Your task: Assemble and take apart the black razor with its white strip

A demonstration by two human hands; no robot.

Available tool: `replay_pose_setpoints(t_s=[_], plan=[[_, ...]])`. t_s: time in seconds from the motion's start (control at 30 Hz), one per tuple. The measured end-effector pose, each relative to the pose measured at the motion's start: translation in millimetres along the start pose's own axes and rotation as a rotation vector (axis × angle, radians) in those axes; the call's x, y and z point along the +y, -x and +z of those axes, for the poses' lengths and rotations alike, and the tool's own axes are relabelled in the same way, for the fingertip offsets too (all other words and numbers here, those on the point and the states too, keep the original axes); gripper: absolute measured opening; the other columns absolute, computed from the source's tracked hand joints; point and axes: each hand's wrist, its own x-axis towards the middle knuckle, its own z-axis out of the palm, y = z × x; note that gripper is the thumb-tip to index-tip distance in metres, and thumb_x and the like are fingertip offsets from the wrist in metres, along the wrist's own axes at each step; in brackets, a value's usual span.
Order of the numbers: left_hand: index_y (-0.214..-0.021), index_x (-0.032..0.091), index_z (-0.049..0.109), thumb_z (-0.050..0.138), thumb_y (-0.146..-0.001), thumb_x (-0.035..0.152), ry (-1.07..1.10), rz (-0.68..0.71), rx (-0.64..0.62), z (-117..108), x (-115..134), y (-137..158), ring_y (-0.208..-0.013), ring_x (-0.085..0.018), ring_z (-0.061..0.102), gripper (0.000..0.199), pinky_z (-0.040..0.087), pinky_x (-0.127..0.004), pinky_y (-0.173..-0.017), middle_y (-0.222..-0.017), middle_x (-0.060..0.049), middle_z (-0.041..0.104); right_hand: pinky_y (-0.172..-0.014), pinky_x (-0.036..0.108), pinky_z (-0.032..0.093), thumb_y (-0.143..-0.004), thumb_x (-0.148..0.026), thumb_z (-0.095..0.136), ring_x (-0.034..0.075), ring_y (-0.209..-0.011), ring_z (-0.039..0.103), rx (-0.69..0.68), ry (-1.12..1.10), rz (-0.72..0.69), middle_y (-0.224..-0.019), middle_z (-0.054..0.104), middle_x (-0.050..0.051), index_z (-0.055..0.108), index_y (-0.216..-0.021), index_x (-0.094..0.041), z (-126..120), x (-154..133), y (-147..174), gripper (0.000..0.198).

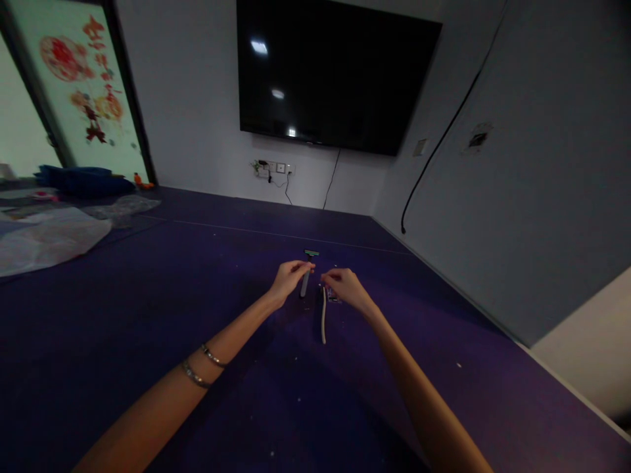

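Observation:
My left hand [290,277] is closed in a pinch, its fingertips crossing the neck of a razor [304,284] with a grey handle and a green-edged head. Whether the fingers grip the razor or something small above it I cannot tell. Just to the right, my right hand [346,286] is also pinched, and what lies between its fingertips is too small to make out. Below those fingertips a thin, slightly bent off-white stick [324,318], like a toothbrush handle, lies on the dark purple surface [221,407]. A small clear printed packet [333,295] is partly covered by my right hand.
Crumpled clear plastic and white sheets [64,233] lie at the left, with dark blue cloth [83,180] behind them. A television [335,72] hangs over wall sockets [276,167]. A black cable [438,144] runs down the right wall. Small white specks dot the surface.

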Motion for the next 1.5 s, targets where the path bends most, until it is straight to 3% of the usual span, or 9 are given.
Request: replay_pose_setpoints(t_s=[0.13, 0.4, 0.53, 0.67, 0.87, 1.13, 1.33, 1.5], plan=[[-0.086, 0.011, 0.068, 0.060, -0.074, 0.035, 0.062, -0.030, 0.005, -0.1, -4.4, -0.9, -0.086, -0.020, 0.062, 0.028, 0.048, -0.029, -0.071, -0.096, -0.013, 0.068, -0.046, 0.018, 0.034, -0.079, -0.039, 0.049, 0.008, -0.049, 0.047, -0.109, -0.045, -0.104, -0.061, 0.059, 0.000, 0.068, -0.084, -0.013, 21.0, -6.9, 1.8, 0.033], [-0.086, 0.010, 0.068, 0.059, -0.074, 0.040, 0.042, -0.128, -0.042, -0.8, -9.8, -1.4, -0.081, -0.017, 0.061, 0.033, 0.046, -0.024, -0.061, -0.090, -0.013, 0.067, -0.045, 0.020, 0.024, -0.080, -0.039, 0.046, 0.008, -0.048, 0.040, -0.005, 0.076, -0.137, -0.051, 0.050, -0.002, 0.067, -0.066, -0.012, 40.9, -7.8, 4.7, 0.037], [-0.087, 0.012, 0.067, 0.063, -0.068, 0.039, -0.033, -0.284, -0.037, -11.5, -11.6, -5.2, -0.080, -0.017, 0.061, 0.033, 0.045, -0.022, -0.056, -0.093, -0.012, 0.066, -0.044, 0.020, 0.023, -0.078, -0.035, 0.047, 0.008, -0.046, 0.044, 0.000, 0.139, -0.018, -0.045, 0.048, -0.001, 0.063, -0.054, -0.012, 47.5, -2.2, 3.5, 0.037], [-0.083, 0.013, 0.067, 0.063, -0.063, 0.024, -0.044, -0.353, 0.088, -31.7, -12.2, -11.9, -0.075, -0.016, 0.061, 0.023, 0.045, -0.022, -0.056, -0.100, -0.011, 0.065, -0.043, 0.021, 0.024, -0.074, -0.032, 0.051, 0.011, -0.047, 0.050, -0.040, 0.217, 0.136, -0.043, 0.049, 0.001, 0.057, -0.047, -0.014, 53.0, 8.1, 2.6, 0.034], [-0.079, 0.013, 0.067, 0.058, -0.063, 0.019, -0.075, -0.322, 0.217, -53.1, -16.7, -20.3, -0.072, -0.014, 0.060, 0.019, 0.047, -0.023, -0.059, -0.095, -0.011, 0.066, -0.051, 0.022, 0.036, -0.074, -0.037, 0.051, 0.019, -0.064, 0.061, -0.093, 0.382, 0.188, -0.068, 0.066, 0.010, 0.065, -0.066, -0.014, 63.1, 23.1, 1.1, 0.028], [-0.077, 0.014, 0.068, 0.056, -0.061, 0.016, -0.059, -0.310, 0.213, -54.2, -20.8, -20.0, -0.067, -0.012, 0.059, 0.020, 0.047, -0.024, -0.060, -0.087, -0.009, 0.067, -0.058, 0.023, 0.040, -0.070, -0.042, 0.057, 0.022, -0.077, 0.064, -0.147, 0.481, 0.241, -0.085, 0.067, 0.014, 0.066, -0.084, -0.012, 67.7, 25.7, 3.2, 0.034], [-0.079, 0.015, 0.068, 0.055, -0.058, 0.013, -0.173, -0.168, 0.277, -59.7, -24.5, -27.2, -0.074, -0.015, 0.061, 0.025, 0.048, -0.025, -0.062, -0.086, -0.007, 0.067, -0.054, 0.022, 0.037, -0.074, -0.036, 0.053, 0.018, -0.066, 0.063, -0.110, 0.425, 0.189, -0.071, 0.067, 0.011, 0.067, -0.071, -0.013, 50.0, 21.1, 1.7, 0.027], [-0.067, 0.019, 0.068, 0.057, -0.056, 0.007, -0.582, -0.009, 0.191, -74.5, -36.1, -41.3, -0.073, -0.018, 0.060, 0.020, 0.047, -0.029, -0.073, -0.071, -0.004, 0.067, -0.047, 0.023, 0.031, -0.076, -0.036, 0.048, 0.015, -0.051, 0.056, -0.028, 0.347, 0.160, -0.052, 0.060, 0.007, 0.064, -0.053, -0.015, 13.2, 17.6, -4.0, 0.035]])
